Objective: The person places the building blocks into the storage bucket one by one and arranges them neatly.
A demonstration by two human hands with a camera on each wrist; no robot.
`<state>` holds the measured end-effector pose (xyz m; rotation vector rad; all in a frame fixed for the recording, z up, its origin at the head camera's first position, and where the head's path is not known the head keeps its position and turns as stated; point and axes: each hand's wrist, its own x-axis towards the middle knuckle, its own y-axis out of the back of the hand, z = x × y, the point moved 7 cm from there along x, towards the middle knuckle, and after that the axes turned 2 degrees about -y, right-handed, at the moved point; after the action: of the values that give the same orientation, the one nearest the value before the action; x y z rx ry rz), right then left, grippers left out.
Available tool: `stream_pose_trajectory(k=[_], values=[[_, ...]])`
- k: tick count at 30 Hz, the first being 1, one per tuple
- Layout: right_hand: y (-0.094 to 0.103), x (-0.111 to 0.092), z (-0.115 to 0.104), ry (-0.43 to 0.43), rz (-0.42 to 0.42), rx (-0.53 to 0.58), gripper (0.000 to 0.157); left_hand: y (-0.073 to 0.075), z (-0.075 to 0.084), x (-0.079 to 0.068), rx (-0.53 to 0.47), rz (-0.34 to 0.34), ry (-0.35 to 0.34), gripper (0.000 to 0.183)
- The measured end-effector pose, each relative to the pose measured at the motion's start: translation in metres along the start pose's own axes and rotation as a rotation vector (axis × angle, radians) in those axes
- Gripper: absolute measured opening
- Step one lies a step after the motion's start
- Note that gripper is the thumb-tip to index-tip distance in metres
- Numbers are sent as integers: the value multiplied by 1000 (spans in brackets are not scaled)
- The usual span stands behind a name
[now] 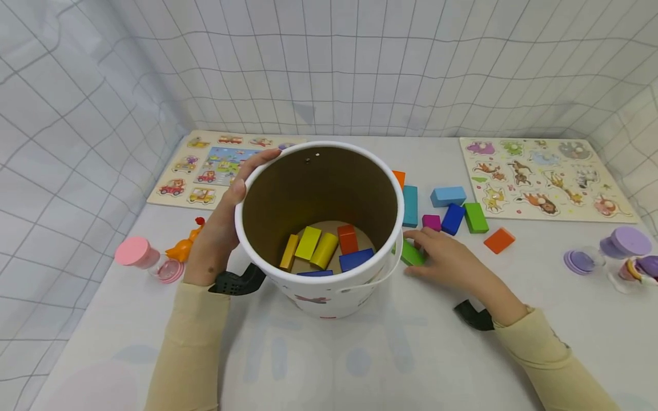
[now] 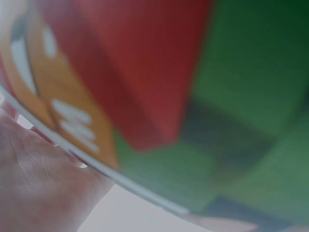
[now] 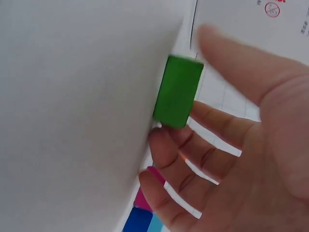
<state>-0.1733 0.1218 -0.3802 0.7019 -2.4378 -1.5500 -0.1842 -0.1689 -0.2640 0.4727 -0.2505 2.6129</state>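
Note:
A large white bucket (image 1: pixel 319 291) stands in the middle of the table, with several yellow, red and blue toy blocks on its bottom, among them a yellow cylinder (image 1: pixel 325 251). Along the bucket's left outer side lies my left hand (image 1: pixel 221 228), its fingers stretched out and fingertips at the rim. The left wrist view shows its palm beside the bucket's printed wall. My right hand (image 1: pixel 444 254) is at the bucket's right side, around a green block (image 3: pixel 178 92). In the right wrist view its fingers are spread at the block's lower end and the thumb stands apart from it.
Right of the bucket lie several loose blocks, including light blue (image 1: pixel 448 197), dark blue (image 1: pixel 453 219) and red (image 1: pixel 499 240) ones. Picture puzzle boards (image 1: pixel 545 180) lie at the back on both sides. A pink toy (image 1: pixel 137 252) and an orange toy (image 1: pixel 181 249) are left, purple toys (image 1: pixel 624 242) right.

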Motion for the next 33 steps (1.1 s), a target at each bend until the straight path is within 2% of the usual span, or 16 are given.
stream_pose_trajectory(k=[3, 6, 14, 20, 22, 24, 28, 30, 33], values=[[0, 0, -2, 2, 20, -40, 54, 0, 0, 0, 11, 3, 0, 70], [1, 1, -1, -10, 32, -9, 45, 1, 0, 0, 16, 8, -3, 70], [15, -4, 1, 30, 27, 263, 34, 1, -1, -1, 27, 8, 8, 70], [47, -16, -5, 42, 96, 434, 29, 1, -1, 0, 20, 3, 3, 70], [64, -23, -12, 61, 133, 566, 25, 1, 0, 0, 18, 0, 1, 69], [83, -32, -22, 109, 186, 763, 22, 1, 0, 1, 18, -4, -3, 68], [119, -49, -45, 271, 317, 1173, 23, 0, 2, 1, 8, -18, -13, 66], [131, -55, -58, 324, 367, 1283, 24, -1, 2, 1, 3, -27, -12, 66], [138, -55, -79, 346, 372, 1336, 25, -3, 3, 0, 5, -33, -7, 66]])
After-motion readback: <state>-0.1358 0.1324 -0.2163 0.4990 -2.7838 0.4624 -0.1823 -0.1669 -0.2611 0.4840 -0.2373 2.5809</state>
